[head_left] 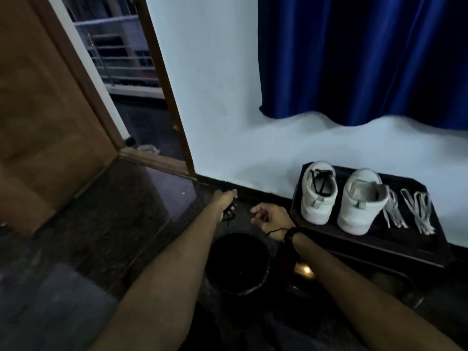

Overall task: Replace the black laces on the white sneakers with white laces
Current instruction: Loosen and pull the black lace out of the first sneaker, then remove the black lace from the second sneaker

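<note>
While both bare forearms reach up from the bottom of the frame, the left hand (226,201) sits just left of centre with its grip curled round a bunched black shoelace (229,214), loops of which hang below the fist. Just to its right the right hand (269,217) hovers with fingers loosely curled and holding nothing; a dark band (291,234) and a thin black cord circle its wrist. Below and between the hands stands a round black bucket (238,264) on the dark polished stone floor (131,214).

At right of centre a low dark wooden worktop (395,245) stands against the pale wall (228,97). On it rest two white sneakers, heels toward the camera. The left white sneaker (317,196) still carries a black lace (319,182) crossing its opening — the right white sneaker (361,206) shows none. Just beside that shoe, further right on the worktop, lie two bundles of flat white laces, one (393,211) close to the shoe and the other (419,211) a little apart.

A deep blue curtain (367,59) hangs at the upper right, its hem above the shoes. An open brown wooden door (45,122) fills the left, and beyond the doorway a pale railing (121,59) shows — blurred.
</note>
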The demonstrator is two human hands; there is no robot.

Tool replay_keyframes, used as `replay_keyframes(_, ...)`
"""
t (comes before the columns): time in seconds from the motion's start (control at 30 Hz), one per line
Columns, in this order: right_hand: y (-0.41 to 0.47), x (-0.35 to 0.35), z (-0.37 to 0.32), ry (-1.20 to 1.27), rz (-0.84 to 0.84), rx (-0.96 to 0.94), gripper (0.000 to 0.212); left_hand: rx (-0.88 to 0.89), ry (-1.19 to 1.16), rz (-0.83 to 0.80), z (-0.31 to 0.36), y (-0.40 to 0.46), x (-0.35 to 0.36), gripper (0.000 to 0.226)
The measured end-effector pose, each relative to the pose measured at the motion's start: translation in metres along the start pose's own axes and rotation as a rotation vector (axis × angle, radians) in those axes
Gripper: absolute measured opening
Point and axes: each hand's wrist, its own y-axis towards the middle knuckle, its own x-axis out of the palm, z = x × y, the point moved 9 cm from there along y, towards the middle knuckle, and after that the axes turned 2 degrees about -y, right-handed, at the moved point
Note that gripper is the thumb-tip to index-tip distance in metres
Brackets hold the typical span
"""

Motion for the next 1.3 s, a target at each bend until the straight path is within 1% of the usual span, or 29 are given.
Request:
replay_keyframes(0.07, 0.002, 0.03, 0.032, 0.013, -0.057, 0.085, 0.02, -0.049, 0.054, -0.028, -0.042, 0.012, 0.009, 0.024)
replay_keyframes(0.17, 0.004, 0.072, 0.071, -0.085, -0.142, 0.15, 0.028, -0.15, 0.15, -0.064, -0.105, 0.03, 0.02, 0.018)
replay_keyframes(0.2, 0.004, 0.084, 0.083, -0.096, -0.163, 0.179, 0.029, -0.193, 0.162, -0.07, -0.124, 0.036, 0.022, 0.023)
replay_keyframes(0.27, 0.001, 0.105, 0.105, -0.108, -0.192, 0.227, 0.03, -0.256, 0.176, -0.093, -0.15, 0.041, 0.024, 0.04)
replay_keyframes(0.33, 0.0, 0.12, 0.122, -0.123, -0.215, 0.259, 0.031, -0.286, 0.186, -0.097, -0.165, 0.044, 0.027, 0.045)
replay_keyframes(0.43, 0.002, 0.135, 0.14, -0.127, -0.245, 0.297, 0.032, -0.32, 0.211, -0.06, -0.181, 0.052, 0.026, 0.049)
replay_keyframes(0.53, 0.005, 0.149, 0.157, -0.107, -0.255, 0.346, 0.032, -0.404, 0.239, -0.017, -0.202, 0.058, 0.022, 0.057)
replay_keyframes(0.6, 0.005, 0.159, 0.162, -0.125, -0.269, 0.354, 0.034, -0.432, 0.264, -0.014, -0.209, 0.052, 0.022, 0.054)
replay_keyframes(0.7, 0.008, 0.162, 0.155, -0.123, -0.266, 0.342, 0.036, -0.419, 0.251, -0.025, -0.21, 0.046, 0.025, 0.046)
replay_keyframes(0.77, 0.014, 0.156, 0.144, -0.127, -0.259, 0.317, 0.037, -0.378, 0.259, -0.016, -0.206, 0.05, 0.026, 0.042)
replay_keyframes(0.83, 0.022, 0.141, 0.124, -0.156, -0.231, 0.257, 0.037, -0.279, 0.282, 0.018, -0.184, 0.049, 0.027, 0.033)
replay_keyframes(0.9, 0.031, 0.114, 0.098, -0.17, -0.174, 0.174, 0.033, -0.13, 0.31, 0.064, -0.143, 0.042, 0.028, 0.022)
replay_keyframes(1.0, 0.039, 0.06, 0.055, -0.171, -0.072, 0.042, 0.031, 0.105, 0.359, 0.112, -0.072, 0.029, 0.046, 0.025)
replay_keyframes(1.1, 0.035, -0.007, 0.013, -0.183, 0.086, -0.083, 0.035, 0.295, 0.261, 0.14, -0.005, 0.006, 0.071, 0.025)
replay_keyframes(1.2, 0.022, -0.075, -0.015, -0.177, 0.226, -0.143, 0.039, 0.42, 0.114, 0.13, 0.053, -0.024, 0.099, 0.025)
replay_keyframes(1.27, 0.011, -0.118, -0.026, -0.189, 0.313, -0.184, 0.04, 0.506, 0.095, 0.11, 0.089, -0.044, 0.118, 0.023)
replay_keyframes(1.3, 0.005, -0.14, -0.027, -0.211, 0.368, -0.182, 0.036, 0.536, 0.108, 0.089, 0.103, -0.051, 0.129, 0.019)
